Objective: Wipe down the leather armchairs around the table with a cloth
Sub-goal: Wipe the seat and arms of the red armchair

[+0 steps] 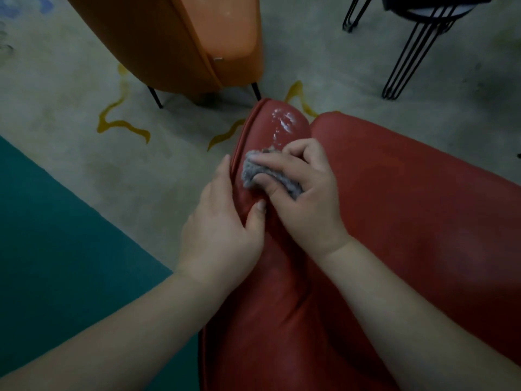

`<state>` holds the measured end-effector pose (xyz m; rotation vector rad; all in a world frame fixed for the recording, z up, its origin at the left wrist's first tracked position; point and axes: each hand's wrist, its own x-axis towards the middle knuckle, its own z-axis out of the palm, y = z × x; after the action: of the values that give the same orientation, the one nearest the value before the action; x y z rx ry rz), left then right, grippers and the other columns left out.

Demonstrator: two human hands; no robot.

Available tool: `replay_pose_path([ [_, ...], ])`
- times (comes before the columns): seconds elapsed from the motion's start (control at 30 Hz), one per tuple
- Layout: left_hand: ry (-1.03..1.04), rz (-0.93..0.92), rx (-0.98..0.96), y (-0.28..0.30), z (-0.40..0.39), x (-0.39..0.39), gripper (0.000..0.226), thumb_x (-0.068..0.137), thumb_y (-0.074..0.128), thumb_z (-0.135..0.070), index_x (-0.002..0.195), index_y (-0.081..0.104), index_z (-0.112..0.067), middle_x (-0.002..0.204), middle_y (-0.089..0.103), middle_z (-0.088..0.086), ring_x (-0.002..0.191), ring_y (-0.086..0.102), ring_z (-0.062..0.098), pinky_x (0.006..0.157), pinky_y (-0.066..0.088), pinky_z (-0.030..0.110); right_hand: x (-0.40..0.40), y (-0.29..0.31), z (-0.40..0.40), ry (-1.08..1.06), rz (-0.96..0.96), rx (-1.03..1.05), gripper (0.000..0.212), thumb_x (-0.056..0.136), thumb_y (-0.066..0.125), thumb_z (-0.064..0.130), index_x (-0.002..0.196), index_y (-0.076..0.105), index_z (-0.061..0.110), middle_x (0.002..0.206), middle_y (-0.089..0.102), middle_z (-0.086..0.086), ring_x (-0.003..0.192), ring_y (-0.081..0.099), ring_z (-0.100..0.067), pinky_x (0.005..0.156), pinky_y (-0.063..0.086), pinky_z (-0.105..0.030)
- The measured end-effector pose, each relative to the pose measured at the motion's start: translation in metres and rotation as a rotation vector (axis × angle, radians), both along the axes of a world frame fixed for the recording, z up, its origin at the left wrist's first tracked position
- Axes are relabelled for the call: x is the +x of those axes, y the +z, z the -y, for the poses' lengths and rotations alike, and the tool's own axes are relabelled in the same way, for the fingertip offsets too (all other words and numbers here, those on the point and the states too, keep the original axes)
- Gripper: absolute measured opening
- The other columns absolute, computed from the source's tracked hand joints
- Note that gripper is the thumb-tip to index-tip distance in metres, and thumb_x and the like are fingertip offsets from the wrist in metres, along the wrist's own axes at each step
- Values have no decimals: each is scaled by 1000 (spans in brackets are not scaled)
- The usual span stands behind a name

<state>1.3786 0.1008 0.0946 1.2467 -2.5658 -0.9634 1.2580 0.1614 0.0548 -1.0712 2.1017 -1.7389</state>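
- Under our right fingers, head view: we've got the grey cloth [267, 176] bunched up and pressed onto the armrest of the red armchair [394, 207]. Right hand [304, 193] has fingers curled over the cloth, thumb tucked under its near edge, so it's gripped, not just pushed flat.
- Just beyond the right fingertips: white wet smears [282, 122] sit on the armrest's rounded front end. Looks like cleaner or foam not yet wiped off, so that bit is still to do, by our reckoning.
- Left of the cloth: our left hand [222, 230] clasps the armrest's outer side. Fingers lie close together down the outer face w/ the tips past the piping and mostly out of sight; thumb rests on top, tip nearly touching the right thumb. It holds nothing but the chair, prob. steadying it.
- Behind both wrists: the armrest runs back toward us, dull sheen, no visible residue. Can't tell whether it's been wiped or not.
- Right of the right hand: the seat cushion shows no wet marks; no sign either way of wiping.
- Well beyond the fingertips: an orange armchair [174, 38] stands apart on the floor w/ a pale sheen on its upper surface; could be reflection or residue, can't say.
- Far right of the fingers: black hairpin legs [408, 55] of a table or stool.
- Progress est.: early to middle of the red chair; front of armrest, seat, other side and any other chairs prob. still left.
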Motion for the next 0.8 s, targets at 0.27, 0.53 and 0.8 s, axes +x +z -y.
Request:
replay_pose_path([
  [0.27,-12,-4,-25,0,-1,0,77,84,46,-51,153,17,-32,150,36,-11,131,36,3,100,26,19,-55,-12,26,-320,383,-21,19,87,64,17,103,67,28,110,63,-6,99,60,0,92,45,-16],
  [0.53,-1,16,-53,0,0,-2,76,86,47,-49,153,20,-27,150,37,-6,130,39,8,100,27,19,-80,2,60,-111,328,179,22,89,62,18,110,66,25,110,61,-2,94,58,0,85,41,-5],
  [0.8,-9,31,-59,2,-1,-1,74,88,46,-49,153,19,-27,151,36,-6,132,40,11,100,29,21,-67,4,46,-151,179,89,26,88,61,13,113,66,19,101,50,-6,87,50,2,84,33,0],
])
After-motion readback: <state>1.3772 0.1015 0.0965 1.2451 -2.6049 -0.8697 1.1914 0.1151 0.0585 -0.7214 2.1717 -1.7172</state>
